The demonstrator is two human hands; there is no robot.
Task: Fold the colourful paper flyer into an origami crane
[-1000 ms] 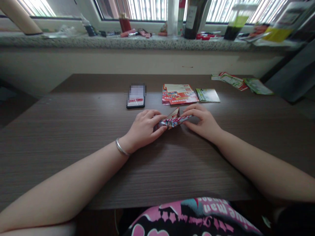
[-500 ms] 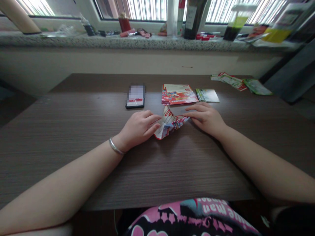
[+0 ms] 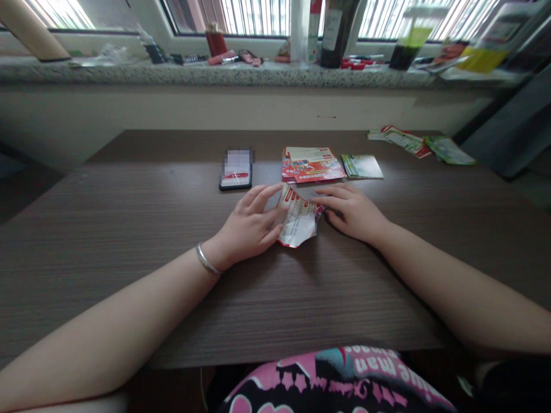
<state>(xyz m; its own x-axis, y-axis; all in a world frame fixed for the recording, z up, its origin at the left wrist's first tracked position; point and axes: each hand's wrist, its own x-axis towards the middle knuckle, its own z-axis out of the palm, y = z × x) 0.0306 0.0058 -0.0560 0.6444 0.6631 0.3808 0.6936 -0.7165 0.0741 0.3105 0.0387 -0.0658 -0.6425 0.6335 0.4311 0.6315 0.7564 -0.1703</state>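
Observation:
A creased paper leaflet [image 3: 298, 223], pale with red print, stands partly raised off the table between my two hands. My left hand [image 3: 253, 221], a silver bangle at its wrist, grips the leaflet's left edge with its fingers spread along it and the thumb nearer me. On the other side, my right hand [image 3: 355, 212] has its fingertips on the crumpled right edge, where a bit of the colourful printed side shows. Just beyond the leaflet lies a stack of red and cream leaflets [image 3: 316, 166].
A phone [image 3: 236, 172] lies left of the stack, and small green-white cards [image 3: 364, 167] lie right of it. More green and red packets [image 3: 407, 142] are near the table's far right corner. Bottles and small items line the granite windowsill [image 3: 258, 74] behind the brown table [image 3: 107, 229].
The leaflet has turned and opened, so its pale inner side now faces me instead of the colourful side. My left hand has shifted slightly right, and my right hand slightly left.

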